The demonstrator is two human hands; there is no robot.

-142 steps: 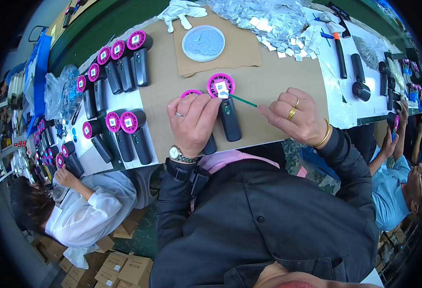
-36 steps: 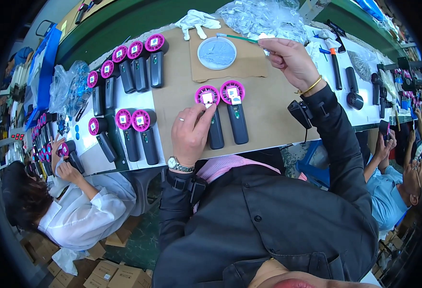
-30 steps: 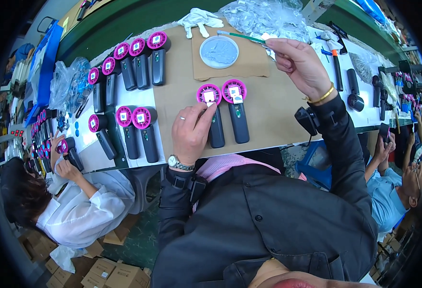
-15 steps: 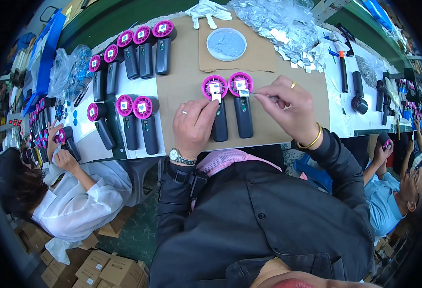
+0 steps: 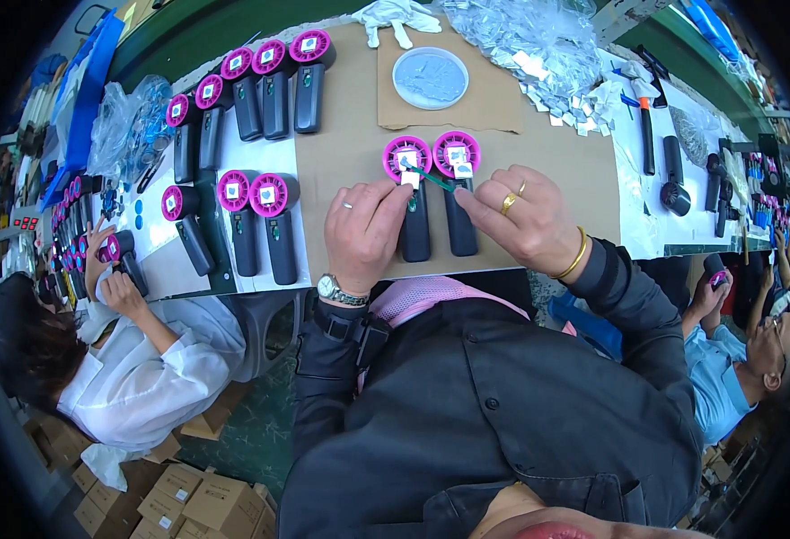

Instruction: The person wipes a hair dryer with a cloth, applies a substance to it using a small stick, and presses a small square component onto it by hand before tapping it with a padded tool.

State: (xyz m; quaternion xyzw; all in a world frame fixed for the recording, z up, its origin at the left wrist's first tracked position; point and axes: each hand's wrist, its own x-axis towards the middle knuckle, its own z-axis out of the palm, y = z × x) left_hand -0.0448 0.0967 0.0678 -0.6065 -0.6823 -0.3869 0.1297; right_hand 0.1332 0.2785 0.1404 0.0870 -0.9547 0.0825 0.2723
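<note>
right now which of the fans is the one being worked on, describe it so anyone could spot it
Start at the brown cardboard sheet. Below the round grey dish lie two dark handheld fans. It is the left fan, under the left hand, with the green stick tip on its pink head.

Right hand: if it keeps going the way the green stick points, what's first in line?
The right hand aims its green stick up-left; the tip is already at the white sticker on the left fan, which the left hand steadies. Contact itself is hard to judge.
</note>
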